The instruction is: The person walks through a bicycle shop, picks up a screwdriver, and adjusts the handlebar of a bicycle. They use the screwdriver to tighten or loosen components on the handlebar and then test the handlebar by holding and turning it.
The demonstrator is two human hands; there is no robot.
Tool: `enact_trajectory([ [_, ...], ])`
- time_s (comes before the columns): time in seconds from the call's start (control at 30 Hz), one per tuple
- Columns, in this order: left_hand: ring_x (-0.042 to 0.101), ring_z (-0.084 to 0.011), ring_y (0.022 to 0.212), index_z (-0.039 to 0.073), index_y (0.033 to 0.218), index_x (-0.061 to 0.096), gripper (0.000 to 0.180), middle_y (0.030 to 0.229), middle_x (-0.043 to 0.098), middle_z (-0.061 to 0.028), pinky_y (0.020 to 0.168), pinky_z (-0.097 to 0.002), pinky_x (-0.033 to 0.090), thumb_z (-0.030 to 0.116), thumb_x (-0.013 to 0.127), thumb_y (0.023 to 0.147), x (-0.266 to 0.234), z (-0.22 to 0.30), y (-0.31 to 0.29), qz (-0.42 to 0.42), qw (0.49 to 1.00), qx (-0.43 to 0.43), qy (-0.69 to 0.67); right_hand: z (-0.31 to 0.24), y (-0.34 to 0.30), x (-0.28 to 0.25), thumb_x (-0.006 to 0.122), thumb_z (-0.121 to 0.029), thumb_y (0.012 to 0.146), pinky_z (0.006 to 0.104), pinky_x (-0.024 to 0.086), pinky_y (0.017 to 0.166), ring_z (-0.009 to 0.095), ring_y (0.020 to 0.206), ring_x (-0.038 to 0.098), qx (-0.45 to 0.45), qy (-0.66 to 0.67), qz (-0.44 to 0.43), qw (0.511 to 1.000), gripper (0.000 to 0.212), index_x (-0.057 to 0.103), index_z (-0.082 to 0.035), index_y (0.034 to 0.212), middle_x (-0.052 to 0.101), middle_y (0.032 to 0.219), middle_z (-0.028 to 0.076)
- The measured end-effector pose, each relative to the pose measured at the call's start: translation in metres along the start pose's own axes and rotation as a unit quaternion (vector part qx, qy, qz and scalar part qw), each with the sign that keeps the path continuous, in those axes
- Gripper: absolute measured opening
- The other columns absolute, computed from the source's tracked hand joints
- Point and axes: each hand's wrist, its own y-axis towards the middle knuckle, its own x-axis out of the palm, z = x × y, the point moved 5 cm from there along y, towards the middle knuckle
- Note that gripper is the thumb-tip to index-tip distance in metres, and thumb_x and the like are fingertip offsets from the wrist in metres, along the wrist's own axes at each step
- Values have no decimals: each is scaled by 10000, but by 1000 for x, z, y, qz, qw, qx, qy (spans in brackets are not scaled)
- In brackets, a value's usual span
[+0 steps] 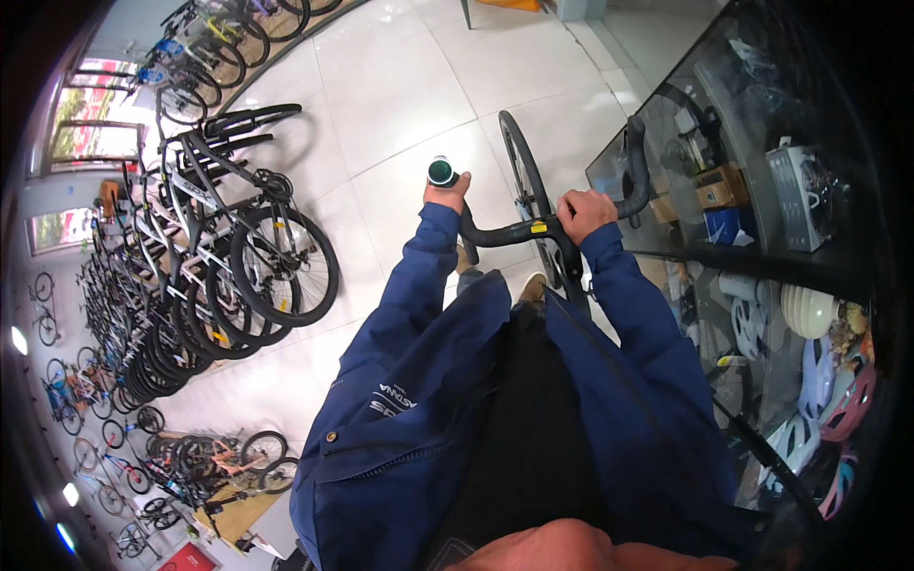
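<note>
My left hand (pixel 447 194) is closed round a small round container (pixel 440 171), seen from above, with a pale rim and a dark green top; its exact kind cannot be told. That hand is beside the left end of a black drop handlebar (pixel 505 235), and whether it touches the bar is unclear. Fingers curled, my right hand (pixel 586 214) grips the handlebar right of its middle, near a small yellow label. Below and ahead of the bar stands the bicycle's thin front wheel (pixel 517 152). My jacket and right arm hide much of the bicycle's frame.
A long row of parked bicycles (pixel 286 266) fills the left side. On the right, a glass display case (pixel 724 124) with boxes stands close to the handlebar, and helmets (pixel 750 324) sit on shelves nearer me. Pale floor tiles (pixel 400 105) stretch ahead. More bicycles (pixel 219 48) line the far left.
</note>
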Motion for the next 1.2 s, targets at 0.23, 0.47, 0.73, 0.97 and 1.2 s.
enact_trajectory([
  [0.23, 715, -265, 863, -6, 1009, 707, 392, 922, 748, -130, 829, -382, 544, 308, 851, 822, -2, 7, -3, 13, 997, 2, 76, 7, -4, -2, 648, -294, 925, 456, 475, 770, 313, 735, 637, 14, -3, 15, 1000, 256, 657, -113, 744, 664, 696, 79],
  [0.47, 720, -295, 840, -15, 956, 716, 376, 891, 752, -153, 820, -398, 548, 326, 826, 841, 1, 3, 1, 6, 993, -2, 118, 11, -3, -4, 648, -291, 922, 466, 470, 749, 322, 729, 633, 14, -3, 30, 999, 259, 655, -114, 732, 643, 679, 97],
  [0.73, 722, -288, 827, -30, 930, 721, 363, 870, 752, -157, 808, -403, 548, 316, 808, 865, 6, 8, -1, 10, 995, 37, 93, 15, -3, -9, 651, -276, 909, 475, 474, 742, 324, 729, 635, 16, 12, 44, 999, 254, 633, -108, 719, 637, 681, 101],
  [0.97, 717, -283, 815, -31, 918, 716, 349, 860, 747, -153, 795, -404, 545, 300, 812, 864, 7, -1, 8, -19, 991, -31, 128, 19, -3, -7, 654, -260, 903, 474, 479, 753, 324, 744, 637, 13, 5, 41, 999, 226, 642, -108, 736, 642, 696, 102],
  [1.2, 708, -271, 924, -55, 1052, 710, 428, 965, 746, -163, 879, -383, 535, 321, 803, 869, 16, 20, -3, -19, 991, 29, 128, 27, -2, -9, 651, -264, 899, 475, 476, 750, 330, 746, 641, 22, 7, 36, 999, 236, 658, -101, 728, 651, 697, 111],
])
